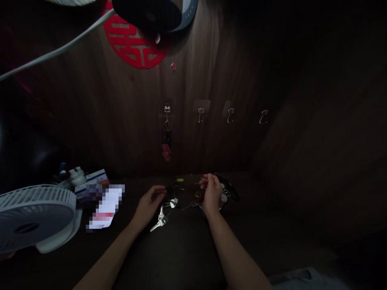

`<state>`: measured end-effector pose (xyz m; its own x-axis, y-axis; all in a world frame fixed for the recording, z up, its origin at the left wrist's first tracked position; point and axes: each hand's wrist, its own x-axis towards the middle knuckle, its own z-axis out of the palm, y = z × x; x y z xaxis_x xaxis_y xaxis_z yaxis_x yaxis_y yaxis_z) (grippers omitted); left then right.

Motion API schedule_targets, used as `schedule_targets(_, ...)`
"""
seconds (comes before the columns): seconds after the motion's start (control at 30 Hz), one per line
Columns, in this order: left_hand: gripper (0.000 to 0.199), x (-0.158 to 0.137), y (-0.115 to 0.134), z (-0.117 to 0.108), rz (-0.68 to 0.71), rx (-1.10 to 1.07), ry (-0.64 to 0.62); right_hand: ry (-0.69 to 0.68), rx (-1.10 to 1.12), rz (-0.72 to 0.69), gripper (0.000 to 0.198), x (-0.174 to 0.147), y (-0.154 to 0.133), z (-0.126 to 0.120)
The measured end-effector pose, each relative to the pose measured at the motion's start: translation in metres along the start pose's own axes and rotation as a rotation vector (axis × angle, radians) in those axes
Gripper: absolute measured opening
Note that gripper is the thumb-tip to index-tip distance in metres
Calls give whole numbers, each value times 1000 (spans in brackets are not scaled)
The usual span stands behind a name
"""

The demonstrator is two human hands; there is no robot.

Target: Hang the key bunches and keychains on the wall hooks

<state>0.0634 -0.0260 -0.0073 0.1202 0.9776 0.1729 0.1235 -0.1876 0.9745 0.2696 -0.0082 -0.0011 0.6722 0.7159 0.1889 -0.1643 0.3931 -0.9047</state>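
The left hand (151, 201) curves beside the loose keys (162, 220) near the table's (169, 255) back edge; its fingertips sink into shadow, so I can't tell whether they grip. The right hand (212, 194) bends over a second bunch (194, 204) by that edge, fingertips drawn in as if for something small, though I can't make out a pinch. Above, a third bunch (166, 151) hangs from a hook (167, 109), likely to keep it off the table. The fan (36, 221) stands towards the left edge, seemingly out of the hands' way.
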Motion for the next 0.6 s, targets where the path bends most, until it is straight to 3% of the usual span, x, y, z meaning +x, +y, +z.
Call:
schedule_targets(0.1,26,-8,-8,3,180,301,-104,123,74,-7,22,13,-2,-10)
schedule_targets(0.27,31,-13,-15,6,392,508,-282,199,148,8,19,24,-2,-20)
schedule_targets(0.6,16,-12,-12,-13,304,625,-244,22,46,47,22,10,3,-6)
